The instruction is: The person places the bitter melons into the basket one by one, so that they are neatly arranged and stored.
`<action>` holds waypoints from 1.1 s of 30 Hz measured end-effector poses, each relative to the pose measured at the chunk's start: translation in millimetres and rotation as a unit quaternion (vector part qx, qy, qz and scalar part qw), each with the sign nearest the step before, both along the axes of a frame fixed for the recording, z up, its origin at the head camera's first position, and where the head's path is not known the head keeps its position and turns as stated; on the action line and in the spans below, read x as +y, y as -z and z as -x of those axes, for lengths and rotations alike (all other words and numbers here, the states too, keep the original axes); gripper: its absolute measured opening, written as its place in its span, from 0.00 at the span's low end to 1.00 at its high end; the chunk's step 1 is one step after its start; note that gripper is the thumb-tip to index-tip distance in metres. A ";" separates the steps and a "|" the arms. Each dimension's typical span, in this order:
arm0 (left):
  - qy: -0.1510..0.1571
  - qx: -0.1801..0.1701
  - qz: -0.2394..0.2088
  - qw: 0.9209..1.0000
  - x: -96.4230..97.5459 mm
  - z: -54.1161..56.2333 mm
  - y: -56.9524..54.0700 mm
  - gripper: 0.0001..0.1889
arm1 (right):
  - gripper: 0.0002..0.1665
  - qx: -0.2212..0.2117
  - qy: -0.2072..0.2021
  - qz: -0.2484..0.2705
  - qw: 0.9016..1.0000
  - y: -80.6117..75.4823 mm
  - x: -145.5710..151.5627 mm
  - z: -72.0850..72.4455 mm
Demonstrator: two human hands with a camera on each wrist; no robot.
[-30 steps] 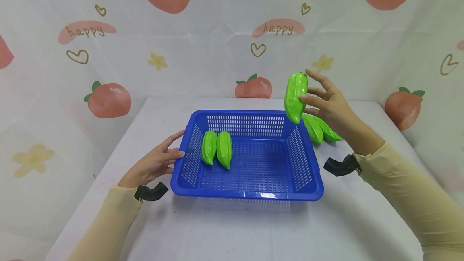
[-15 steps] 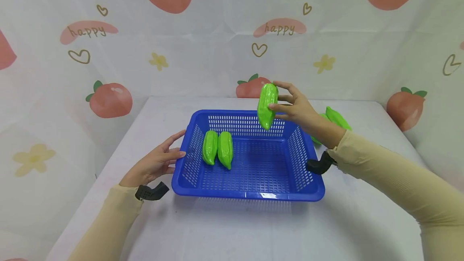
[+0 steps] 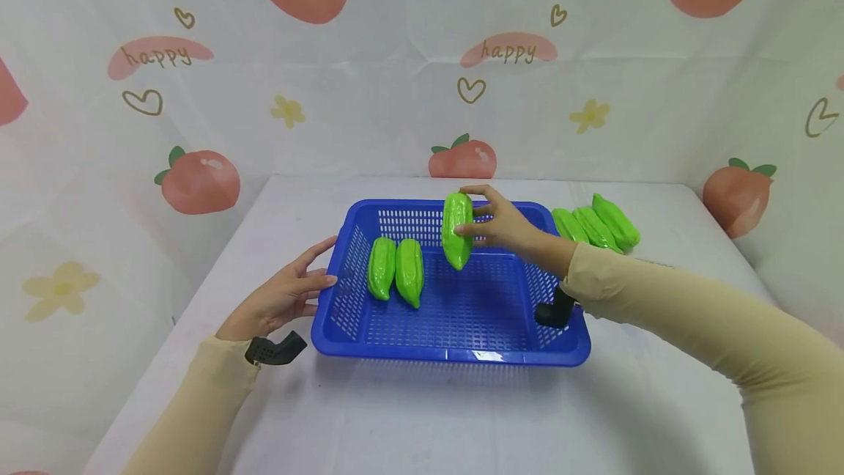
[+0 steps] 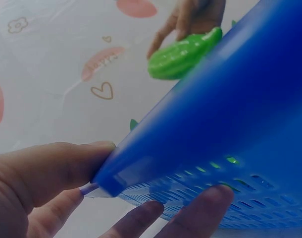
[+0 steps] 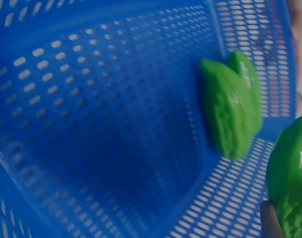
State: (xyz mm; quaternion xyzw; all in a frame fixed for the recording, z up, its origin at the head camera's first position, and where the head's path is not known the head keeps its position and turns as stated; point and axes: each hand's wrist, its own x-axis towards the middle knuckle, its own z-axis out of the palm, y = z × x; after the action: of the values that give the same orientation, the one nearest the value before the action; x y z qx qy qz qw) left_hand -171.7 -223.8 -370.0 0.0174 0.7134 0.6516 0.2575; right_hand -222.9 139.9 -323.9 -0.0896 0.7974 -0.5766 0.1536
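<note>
With thumb and fingers, my right hand (image 3: 506, 227) holds a bright green bitter melon (image 3: 455, 237), pointed tip down, over the back middle of a blue plastic basket (image 3: 422, 355). The right wrist view catches that bitter melon (image 5: 293, 173) at its right edge, above the basket. Two more bitter melons, one left (image 3: 381, 268) and one right (image 3: 409, 273), lie side by side on the basket floor near its left wall. My left hand (image 3: 280, 295) grips the basket's left side; in the left wrist view the thumb (image 4: 72, 153) meets the rim and fingers reach beneath it.
Three further bitter melons (image 3: 597, 229) lie on the white table (image 3: 395, 424) right of the basket, partly hidden by my right arm. Behind the table hangs a white cloth (image 3: 376, 116) printed with fruit, hearts and flowers. Black devices (image 3: 275, 349) sit on both wrists.
My right hand has carried its bitter melon leftward from above the basket's right rim, then lowered it toward the inside. My left hand and the basket stay put.
</note>
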 end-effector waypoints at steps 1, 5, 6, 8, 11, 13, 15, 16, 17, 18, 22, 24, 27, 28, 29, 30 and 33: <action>0.000 -0.001 -0.001 1.000 0.1 -0.1 -0.1 0.43 | 0.46 -0.004 -0.002 -0.008 1.000 2.6 -2.2 -0.3; 0.001 0.000 -0.004 1.000 0.0 -0.2 -0.4 0.43 | 0.46 -0.013 -0.014 -0.028 0.999 12.6 -10.4 -1.5; 0.001 0.000 -0.004 1.000 0.0 -0.1 -0.4 0.43 | 0.46 -0.016 -0.015 -0.030 0.999 15.3 -12.4 -1.5; 0.002 0.002 -0.003 1.000 -0.1 0.0 -0.5 0.43 | 0.45 -0.015 -0.022 -0.035 0.999 20.9 -15.9 -2.0; 0.001 0.001 -0.001 1.000 -0.1 -0.1 -0.3 0.43 | 0.45 -0.018 -0.029 -0.044 0.998 29.4 -21.3 -4.0; 0.000 0.001 0.000 1.000 0.1 -0.3 -0.4 0.43 | 0.44 -0.026 -0.033 -0.042 0.998 35.8 -25.0 -5.1; -0.003 -0.002 0.000 1.000 0.4 -0.8 -1.1 0.43 | 0.43 -0.038 -0.031 -0.035 0.998 42.1 -28.8 -6.4; -0.003 -0.003 -0.001 1.000 0.5 -1.0 -1.6 0.43 | 0.43 -0.043 -0.031 -0.031 0.998 45.4 -30.3 -6.7; -0.004 -0.004 -0.002 1.000 0.6 -1.2 -2.0 0.43 | 0.43 -0.048 -0.031 -0.026 0.998 48.6 -31.5 -6.8; -0.003 -0.005 -0.003 1.000 0.6 -1.4 -2.6 0.43 | 0.43 -0.053 -0.029 -0.022 0.998 51.1 -32.7 -6.9; -0.001 -0.008 -0.005 1.000 0.5 -1.7 -3.7 0.43 | 0.43 -0.057 -0.023 -0.014 0.998 58.6 -35.8 -6.9; -0.002 -0.008 -0.005 1.000 0.5 -1.7 -3.5 0.43 | 0.43 -0.058 -0.017 -0.014 0.998 60.5 -37.3 -6.3; -0.001 -0.004 -0.005 1.000 0.8 -1.5 -2.7 0.43 | 0.42 -0.059 -0.015 -0.020 0.998 61.9 -39.0 -6.0; 0.000 -0.004 -0.005 1.000 0.8 -1.4 -2.5 0.43 | 0.42 -0.059 -0.014 -0.022 0.998 62.1 -39.7 -5.7; 0.000 -0.002 -0.005 1.000 0.9 -1.3 -2.2 0.43 | 0.42 -0.060 -0.014 -0.023 0.998 62.2 -40.2 -5.5; 0.002 0.000 -0.005 1.000 0.9 -1.1 -1.8 0.43 | 0.42 -0.062 -0.013 -0.026 0.998 62.2 -40.6 -5.5; 0.003 0.005 -0.004 1.000 0.8 -0.7 -0.9 0.43 | 0.42 -0.063 -0.011 -0.034 0.997 62.0 -41.4 -5.3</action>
State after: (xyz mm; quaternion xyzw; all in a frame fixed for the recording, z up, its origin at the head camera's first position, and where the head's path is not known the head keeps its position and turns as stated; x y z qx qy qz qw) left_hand -171.0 -223.0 -369.1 0.0238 0.7121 0.6533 0.2561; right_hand -217.6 98.5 -386.0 -0.0566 0.8044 -0.5518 0.2125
